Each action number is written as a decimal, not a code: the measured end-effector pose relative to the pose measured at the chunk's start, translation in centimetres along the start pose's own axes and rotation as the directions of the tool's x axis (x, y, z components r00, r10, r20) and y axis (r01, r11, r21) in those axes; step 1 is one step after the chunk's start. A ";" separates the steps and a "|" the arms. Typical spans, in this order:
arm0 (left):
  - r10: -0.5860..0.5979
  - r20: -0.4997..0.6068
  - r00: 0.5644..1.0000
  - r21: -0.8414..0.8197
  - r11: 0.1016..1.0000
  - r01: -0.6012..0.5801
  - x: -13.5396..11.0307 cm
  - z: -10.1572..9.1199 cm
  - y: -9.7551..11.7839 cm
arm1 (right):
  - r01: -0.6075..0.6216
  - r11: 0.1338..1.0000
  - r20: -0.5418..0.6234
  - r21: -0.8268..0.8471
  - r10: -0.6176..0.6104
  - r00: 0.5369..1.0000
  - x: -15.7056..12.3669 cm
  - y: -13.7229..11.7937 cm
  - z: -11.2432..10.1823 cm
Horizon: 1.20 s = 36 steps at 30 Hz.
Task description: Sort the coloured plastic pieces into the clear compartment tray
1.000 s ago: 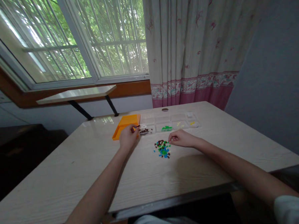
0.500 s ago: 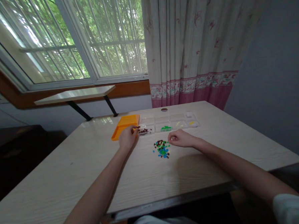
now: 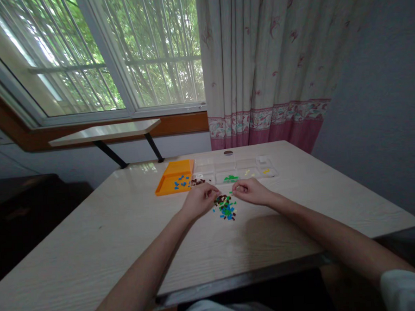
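Observation:
A small heap of tiny coloured pieces (image 3: 227, 208), brown, green and blue, lies on the pale wooden table (image 3: 128, 243). My left hand (image 3: 200, 198) rests at the heap's left edge with its fingers curled in a pinch. My right hand (image 3: 251, 191) sits at the heap's upper right, fingers also curled together. What either hand holds is too small to make out. Behind the heap stands a clear compartment box (image 3: 239, 164) with brown, green and yellow pieces in separate cells. An orange tray (image 3: 170, 187) left of it holds a few blue pieces.
A dark round object (image 3: 228, 152) lies at the table's far edge. A window with a narrow shelf (image 3: 105, 131) is behind the table, a flowered curtain (image 3: 258, 69) to the right. A dark piece of furniture (image 3: 22, 207) stands on the left.
My left hand has come back from the box's brown cell to the left edge of the heap. The blue pieces in the orange tray now show. My right hand has barely moved.

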<state>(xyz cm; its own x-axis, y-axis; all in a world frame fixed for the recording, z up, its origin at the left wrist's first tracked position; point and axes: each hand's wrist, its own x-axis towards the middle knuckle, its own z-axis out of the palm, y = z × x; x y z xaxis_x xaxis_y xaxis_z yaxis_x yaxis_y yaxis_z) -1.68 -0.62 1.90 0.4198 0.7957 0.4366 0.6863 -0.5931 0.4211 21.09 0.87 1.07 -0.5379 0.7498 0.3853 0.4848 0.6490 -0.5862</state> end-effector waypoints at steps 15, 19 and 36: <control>0.064 0.035 0.997 -0.004 0.998 -0.064 -0.2 0.9 2.4 | 0.054 0.996 -0.064 -0.064 -0.059 0.996 -0.1 -1.2 1.0; 0.052 -0.006 0.999 -0.010 0.999 -0.052 -0.1 0.8 2.4 | 0.020 0.999 -0.113 -0.047 -0.025 0.993 -0.1 -1.3 0.9; 0.065 -0.012 0.998 -0.042 0.997 -0.065 -0.2 0.6 2.6 | 0.017 0.999 -0.121 -0.030 -0.020 0.992 -0.1 -1.3 1.4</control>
<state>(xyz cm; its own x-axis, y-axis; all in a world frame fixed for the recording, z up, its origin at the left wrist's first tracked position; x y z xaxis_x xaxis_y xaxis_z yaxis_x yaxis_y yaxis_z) 0.43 -2.24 2.45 0.4564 0.7539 0.4725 0.6315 -0.6486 0.4248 19.56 -0.22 0.80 -0.4603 0.7465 0.4806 0.4962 0.6652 -0.5580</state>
